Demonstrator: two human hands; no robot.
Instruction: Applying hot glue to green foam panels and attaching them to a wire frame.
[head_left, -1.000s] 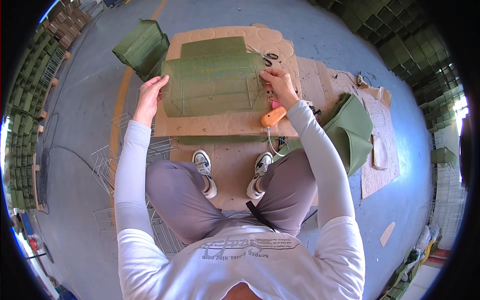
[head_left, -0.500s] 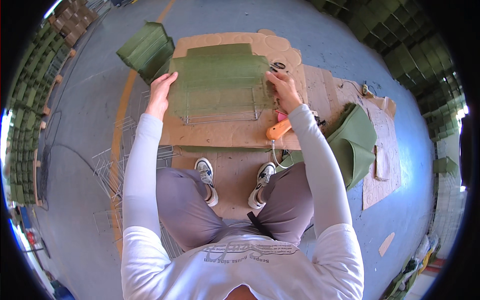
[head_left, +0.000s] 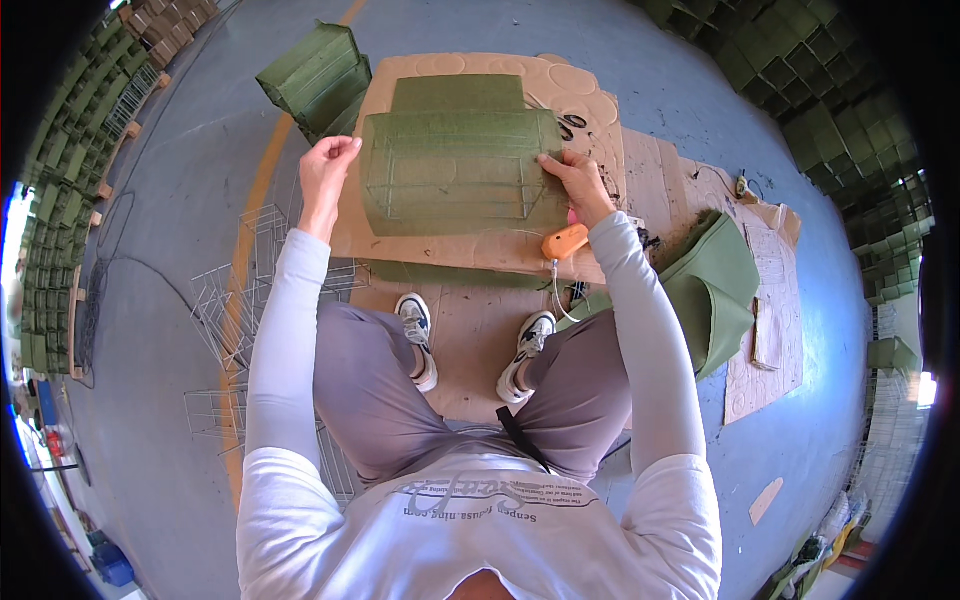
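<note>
Wire basket (head_left: 455, 175) with green fabric liner lies on cardboard sheet (head_left: 470, 250) at 12 o'clock. Right hand (head_left: 578, 185) fingers pinch basket's right edge. Left hand (head_left: 327, 172) at 10 o'clock, fingers curled, touching nothing. Liner appears fitted; orange tool (head_left: 565, 241) idle. Bare wire frames (head_left: 245, 300) at 8 o'clock remain uncovered.

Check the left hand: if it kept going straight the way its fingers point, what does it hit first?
The left hand points up and slightly right in the picture, toward the stack of folded green fabric pieces at the cardboard sheet's far left corner. Probably that stack first, though depth is unclear and it may pass above it.
</note>
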